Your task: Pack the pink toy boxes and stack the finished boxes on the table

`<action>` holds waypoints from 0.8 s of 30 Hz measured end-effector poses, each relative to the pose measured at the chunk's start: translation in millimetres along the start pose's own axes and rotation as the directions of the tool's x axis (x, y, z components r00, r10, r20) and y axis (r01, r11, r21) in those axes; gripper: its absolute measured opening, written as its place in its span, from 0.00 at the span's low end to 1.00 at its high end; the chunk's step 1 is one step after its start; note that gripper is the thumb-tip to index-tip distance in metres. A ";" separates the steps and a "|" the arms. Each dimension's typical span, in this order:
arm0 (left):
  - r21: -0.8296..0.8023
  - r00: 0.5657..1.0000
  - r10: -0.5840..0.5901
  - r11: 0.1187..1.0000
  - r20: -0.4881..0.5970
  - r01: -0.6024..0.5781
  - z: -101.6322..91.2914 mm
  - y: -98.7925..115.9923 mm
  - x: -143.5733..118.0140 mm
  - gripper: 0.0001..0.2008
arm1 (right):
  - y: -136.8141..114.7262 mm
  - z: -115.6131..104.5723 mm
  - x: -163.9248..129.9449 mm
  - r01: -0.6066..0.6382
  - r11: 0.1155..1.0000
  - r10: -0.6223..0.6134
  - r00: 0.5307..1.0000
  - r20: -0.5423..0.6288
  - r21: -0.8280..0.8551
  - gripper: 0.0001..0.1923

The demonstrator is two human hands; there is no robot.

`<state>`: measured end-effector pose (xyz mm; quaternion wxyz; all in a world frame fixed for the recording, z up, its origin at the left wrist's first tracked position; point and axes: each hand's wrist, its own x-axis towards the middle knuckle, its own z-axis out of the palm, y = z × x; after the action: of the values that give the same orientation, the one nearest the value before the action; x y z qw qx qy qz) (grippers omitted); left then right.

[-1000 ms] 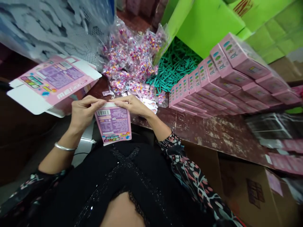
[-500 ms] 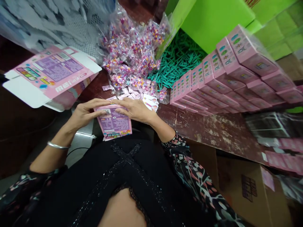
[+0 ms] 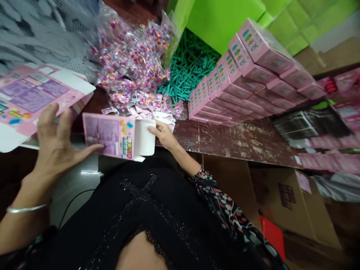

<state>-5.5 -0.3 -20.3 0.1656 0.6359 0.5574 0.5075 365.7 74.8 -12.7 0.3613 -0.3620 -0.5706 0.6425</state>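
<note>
A person seated at a worn wooden table [image 3: 247, 140] holds a small pink box [image 3: 112, 135] sideways above the lap, between both hands. The left hand [image 3: 56, 144] supports the box's closed end, fingers spread wide and the thumb pressed against its lower edge; the right hand [image 3: 163, 134] grips the opposite end, where a white flap [image 3: 146, 137] stands open, the thumb on the flap and the other fingers hidden behind it. The box is printed in purple and pink, with a block of small text on one panel and bright cartoon lettering near the open end; whether anything is inside cannot be seen. On the table behind it lies a heap of clear bags of colourful beads [image 3: 132, 63], with a few loose pink packets [image 3: 135, 110] at its foot. A green carton [image 3: 222, 20] next to them spills a pile of teal sticks [image 3: 188, 69]. To the right, closed pink boxes [image 3: 247, 78] stand stacked in rows. A flattened, unfolded pink carton [image 3: 30, 97] rests at far left. Brown cardboard cases [image 3: 284, 198] sit below the table edge.
</note>
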 end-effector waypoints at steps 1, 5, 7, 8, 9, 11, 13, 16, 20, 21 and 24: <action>0.088 0.993 0.029 0.995 0.119 -0.039 -4.0 9.7 -0.8 0.77 | 5.9 7.0 -1.5 -0.029 0.999 0.029 0.998 0.049 0.015 0.40; 0.172 0.807 -0.196 0.978 0.557 0.119 -6.9 41.7 0.3 0.64 | 8.3 16.3 -3.3 -0.053 0.998 0.063 0.959 0.275 -0.044 0.36; 0.255 0.724 -0.360 0.932 0.589 0.257 -7.0 46.7 2.8 0.56 | -6.6 0.0 -5.1 0.058 0.967 0.005 0.970 0.244 -0.247 0.30; 0.300 0.710 -0.420 0.907 0.566 0.297 -7.8 46.6 4.2 0.53 | -16.3 -12.4 -7.0 0.108 0.908 -0.037 0.983 0.180 -0.404 0.29; 0.339 0.707 -0.462 0.884 0.535 0.321 -9.0 45.4 5.4 0.51 | -26.1 -26.0 -9.5 0.121 0.810 -0.080 0.992 0.097 -0.574 0.29; 0.395 0.706 -0.516 0.849 0.484 0.350 -10.9 41.9 7.3 0.48 | -41.7 -51.1 -16.5 0.036 0.544 -0.120 0.992 -0.035 -0.839 0.32; 0.420 0.700 -0.536 0.835 0.472 0.357 -10.3 39.1 8.4 0.47 | -49.0 -66.8 -24.2 -0.052 0.328 -0.065 0.995 -0.077 -0.943 0.33; 0.416 0.701 -0.521 0.844 0.486 0.339 -5.1 38.8 9.4 0.45 | -47.1 -72.0 -32.6 -0.077 0.225 0.014 0.997 -0.076 -0.971 0.29; 0.412 0.696 -0.521 0.845 0.494 0.340 -1.0 41.2 12.1 0.44 | -42.9 -75.0 -35.0 -0.109 0.301 0.036 0.994 -0.103 -0.947 0.23; 0.410 0.689 -0.527 0.843 0.497 0.348 -1.0 41.5 13.0 0.43 | -43.3 -78.4 -34.6 -0.109 0.328 0.042 0.994 -0.101 -0.938 0.22; 0.394 0.679 -0.533 0.842 0.505 0.369 -1.4 41.8 15.5 0.42 | -46.8 -92.5 -33.2 -0.085 0.431 0.060 0.996 -0.065 -0.898 0.10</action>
<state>13.8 -0.8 19.9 0.3684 0.6192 0.6779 0.1460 465.1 93.4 27.6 0.0921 -0.5303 -0.8045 0.2512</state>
